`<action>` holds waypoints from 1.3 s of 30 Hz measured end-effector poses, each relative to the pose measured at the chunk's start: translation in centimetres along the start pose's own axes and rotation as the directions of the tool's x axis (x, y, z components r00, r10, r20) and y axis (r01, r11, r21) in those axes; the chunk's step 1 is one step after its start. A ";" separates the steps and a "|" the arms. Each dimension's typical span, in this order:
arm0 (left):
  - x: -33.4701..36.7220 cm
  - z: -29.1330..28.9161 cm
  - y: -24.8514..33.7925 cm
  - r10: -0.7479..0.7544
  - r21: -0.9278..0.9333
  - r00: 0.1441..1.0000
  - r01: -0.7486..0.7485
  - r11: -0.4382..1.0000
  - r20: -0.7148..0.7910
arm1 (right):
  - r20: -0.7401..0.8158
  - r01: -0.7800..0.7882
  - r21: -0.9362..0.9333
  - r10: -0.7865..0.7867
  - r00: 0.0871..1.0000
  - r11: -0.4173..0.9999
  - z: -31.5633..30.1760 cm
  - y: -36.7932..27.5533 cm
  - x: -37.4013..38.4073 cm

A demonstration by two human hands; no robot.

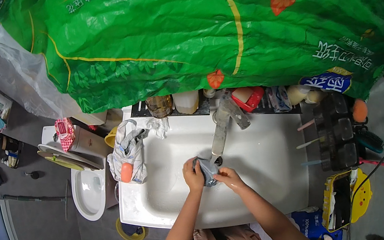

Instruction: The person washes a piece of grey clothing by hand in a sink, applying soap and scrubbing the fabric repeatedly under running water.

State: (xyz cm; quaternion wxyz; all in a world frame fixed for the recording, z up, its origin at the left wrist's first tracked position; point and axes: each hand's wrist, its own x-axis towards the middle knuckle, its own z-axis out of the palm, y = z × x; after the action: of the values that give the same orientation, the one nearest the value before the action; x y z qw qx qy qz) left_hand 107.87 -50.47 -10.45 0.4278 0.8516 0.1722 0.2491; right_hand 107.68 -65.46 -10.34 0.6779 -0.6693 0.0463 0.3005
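Note:
Both of my hands are over the white sink (269, 158), just below the spout of the faucet (221, 140). Between them is a small wet grey-blue cloth (207, 170); its exact kind cannot be made out. My left hand (192, 175) is closed round the cloth's left side, thumb on top. With pinched fingers, my right hand (229, 177) grips its lower right edge. A white-and-grey striped cloth (129, 147) lies crumpled over the sink's left rim, with an orange soap bar (126, 172) on it.
A green plastic covering (140, 38) hangs above the back shelf. That shelf carries jars and a red soap dish (250, 99). Toothbrushes and black cups (335, 131) are mounted at right, above a yellow basket (335, 198). To the left stands a toilet (91, 194).

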 end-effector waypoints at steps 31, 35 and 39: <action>2.6 -1.0 -0.8 -0.412 -0.551 0.812 0.584 0.596 0.413 | 0.366 -0.385 0.546 0.202 0.909 0.744 0.7 -3.2 1.2; 1.0 -0.6 -1.4 -0.441 -0.374 0.386 0.920 0.119 0.810 | 0.292 -0.381 0.607 0.250 0.923 0.697 2.4 -4.5 1.3; -0.5 -0.3 -1.9 -0.416 -0.440 0.467 0.883 0.165 0.780 | -0.018 -0.171 0.192 0.178 0.984 0.966 -0.9 -2.5 2.1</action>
State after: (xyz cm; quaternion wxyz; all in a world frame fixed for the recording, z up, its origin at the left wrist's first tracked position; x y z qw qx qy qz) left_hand 107.13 -49.43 -11.95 0.8582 0.4008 0.2846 -0.1480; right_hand 110.89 -65.38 -9.22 0.7086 -0.6002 0.1454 0.3413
